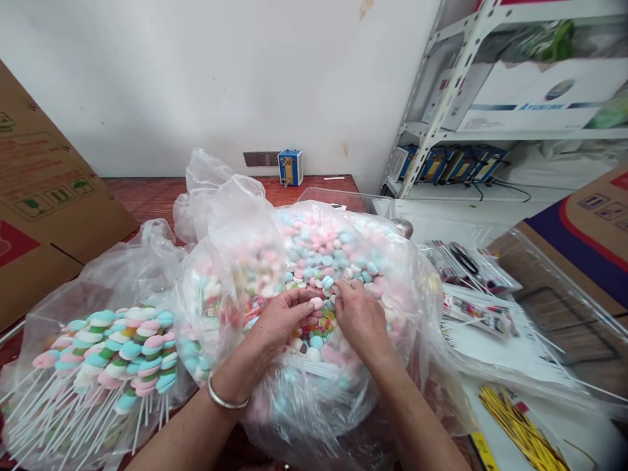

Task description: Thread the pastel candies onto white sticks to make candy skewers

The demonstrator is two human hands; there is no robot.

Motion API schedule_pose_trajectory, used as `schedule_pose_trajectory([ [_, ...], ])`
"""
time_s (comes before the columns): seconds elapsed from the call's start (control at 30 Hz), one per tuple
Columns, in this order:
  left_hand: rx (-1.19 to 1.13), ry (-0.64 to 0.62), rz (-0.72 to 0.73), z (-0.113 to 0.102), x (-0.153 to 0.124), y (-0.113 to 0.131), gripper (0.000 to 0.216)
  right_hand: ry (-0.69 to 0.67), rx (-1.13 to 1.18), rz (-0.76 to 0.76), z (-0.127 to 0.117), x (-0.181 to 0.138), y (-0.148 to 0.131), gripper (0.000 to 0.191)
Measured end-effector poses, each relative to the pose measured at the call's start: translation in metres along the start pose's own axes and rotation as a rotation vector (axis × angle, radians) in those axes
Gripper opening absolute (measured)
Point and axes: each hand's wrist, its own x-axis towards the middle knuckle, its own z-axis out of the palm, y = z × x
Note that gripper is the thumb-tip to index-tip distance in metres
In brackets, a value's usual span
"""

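My left hand (282, 320), with a metal bangle at the wrist, pinches a pink marshmallow (316, 303) between thumb and fingers. Close beside it, my right hand (362, 317) has its fingers bent together over the candies; what they grip, if anything, is hidden. Both hands are inside a large open clear plastic bag (314, 399) full of loose pink, blue and white marshmallows (326, 261). Under the hands lie yellow and red gummy candies (326, 324). White sticks (318, 367) rest at the near side of the pile.
Marshmallow skewers (122, 347) on white sticks lie in a plastic bag at left, near a cardboard box (53, 196). At right are packets of sticks (481, 314), yellow twist ties (520, 425) and another box (583, 242). A small blue device (290, 168) stands by the wall.
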Motion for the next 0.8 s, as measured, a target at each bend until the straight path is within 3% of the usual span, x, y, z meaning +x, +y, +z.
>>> schedule_pose_trajectory([
  [0.27,0.136,0.038,0.086,0.001,-0.006,0.001,0.037,-0.022,0.09,0.089,0.012,0.005,0.0,0.03],
  [0.43,0.195,-0.028,0.227,-0.001,-0.01,0.003,0.028,-0.119,0.463,-0.006,-0.001,-0.001,0.016,0.017],
  [0.63,0.269,-0.229,0.189,-0.004,-0.016,0.007,0.021,-0.36,1.001,-0.03,-0.009,-0.021,0.024,0.031],
  [0.8,0.243,-0.17,0.218,-0.002,-0.018,0.005,0.02,-0.343,1.243,0.072,0.004,-0.03,0.019,0.035],
])
